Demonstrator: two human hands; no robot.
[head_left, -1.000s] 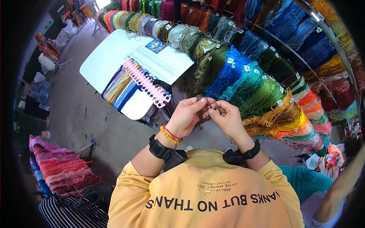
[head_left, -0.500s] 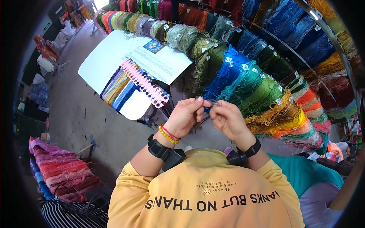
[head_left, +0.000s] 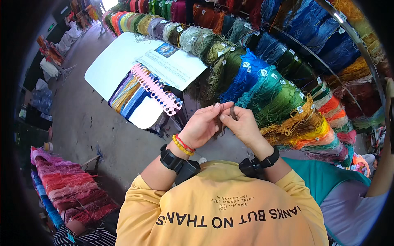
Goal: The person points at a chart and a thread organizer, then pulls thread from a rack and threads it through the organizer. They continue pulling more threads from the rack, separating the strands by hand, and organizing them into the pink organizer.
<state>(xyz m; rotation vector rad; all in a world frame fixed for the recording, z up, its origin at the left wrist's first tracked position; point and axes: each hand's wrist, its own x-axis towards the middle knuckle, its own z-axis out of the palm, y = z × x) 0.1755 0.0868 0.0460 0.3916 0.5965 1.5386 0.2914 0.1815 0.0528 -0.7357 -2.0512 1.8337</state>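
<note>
Dark brown thread (head_left: 232,111) runs between my two hands, in front of my chest. My left hand (head_left: 199,126) has its fingers closed on it, thumb and forefinger pinching. Close by on the right, my right hand (head_left: 243,126) grips the same thread between thumb and bent fingers, and a loop of it stands up there. Some strands hang below the fingers. Ahead to the left lies a pink card with holes (head_left: 152,88), with purple, gold, white and blue thread bundles (head_left: 130,96) attached. It rests on a white tabletop (head_left: 107,61).
A rack of labelled thread hanks (head_left: 262,84) in many colours runs along the front and right. A printed sheet (head_left: 174,67) lies on the table. Red and pink hanks (head_left: 76,184) hang at lower left. A co-worker in teal and lilac (head_left: 349,201) is close on my right.
My right hand has turned and pinches the thread at a fresh spot, where a loop now shows. On the right, the co-worker's arm has risen. At lower left, a striped garment has shifted.
</note>
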